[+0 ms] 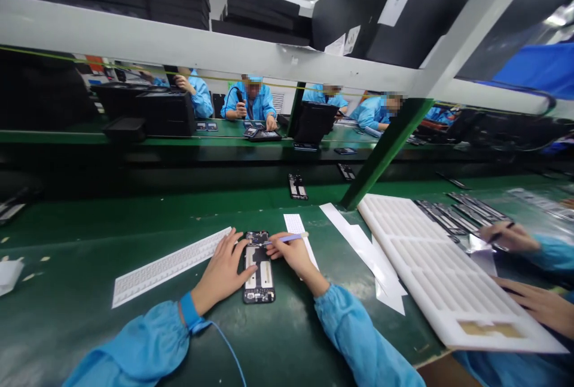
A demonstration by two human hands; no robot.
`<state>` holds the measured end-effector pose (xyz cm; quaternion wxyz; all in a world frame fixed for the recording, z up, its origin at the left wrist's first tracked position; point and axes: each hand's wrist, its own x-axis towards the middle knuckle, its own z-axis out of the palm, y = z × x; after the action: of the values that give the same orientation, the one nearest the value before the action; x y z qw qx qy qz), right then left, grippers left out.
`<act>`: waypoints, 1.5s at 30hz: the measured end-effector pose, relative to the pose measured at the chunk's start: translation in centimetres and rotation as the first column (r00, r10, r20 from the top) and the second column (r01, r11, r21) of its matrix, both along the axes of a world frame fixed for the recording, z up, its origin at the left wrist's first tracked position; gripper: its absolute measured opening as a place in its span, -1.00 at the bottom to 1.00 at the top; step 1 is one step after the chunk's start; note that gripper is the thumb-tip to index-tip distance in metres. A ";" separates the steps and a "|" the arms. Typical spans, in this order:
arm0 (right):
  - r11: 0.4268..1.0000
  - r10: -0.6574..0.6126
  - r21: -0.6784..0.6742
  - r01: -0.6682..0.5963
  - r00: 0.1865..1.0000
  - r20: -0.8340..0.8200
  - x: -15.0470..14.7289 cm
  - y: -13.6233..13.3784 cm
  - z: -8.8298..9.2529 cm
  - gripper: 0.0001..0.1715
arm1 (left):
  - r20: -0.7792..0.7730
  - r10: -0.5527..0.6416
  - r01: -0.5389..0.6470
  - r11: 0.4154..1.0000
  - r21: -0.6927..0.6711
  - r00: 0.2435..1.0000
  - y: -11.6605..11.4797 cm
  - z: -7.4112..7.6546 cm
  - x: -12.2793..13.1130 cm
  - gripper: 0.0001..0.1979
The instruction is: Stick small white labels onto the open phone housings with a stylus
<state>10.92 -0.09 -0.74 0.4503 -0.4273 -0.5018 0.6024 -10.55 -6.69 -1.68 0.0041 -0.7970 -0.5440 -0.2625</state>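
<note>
An opened phone (259, 282) lies on the green bench, its inner boards and pale battery area exposed. My left hand (224, 270) rests against its left side with fingers stretched out, the thumb lying over the phone's middle. In my right hand (289, 253) is a thin, pale purple pen-like tool (293, 237), pinched between thumb and fingers. The tool points toward the phone's upper part; its exact tip is too small to make out. A blue wrist strap (190, 313) with a cord circles my left wrist.
White perforated strips (173, 267) lie left of the phone and behind my right hand. Paper strips (354, 243) and a slotted white tray (417, 255) stand right. A co-worker's hands (511, 236) work beyond it. A green post (390, 151) rises behind; another phone (297, 186) lies further back.
</note>
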 end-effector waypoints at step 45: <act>0.956 0.276 0.055 -0.289 0.946 0.171 -13.4 0.1 0.6 -0.74 | -0.083 0.282 -0.276 0.958 0.077 0.956 -6.0 -0.2 -9.7 -0.72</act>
<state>-2.44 -0.03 -0.10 0.3339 -0.3801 -0.6163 0.6034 -20.27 -12.72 -1.89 0.0921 -0.7231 -0.6414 -0.2394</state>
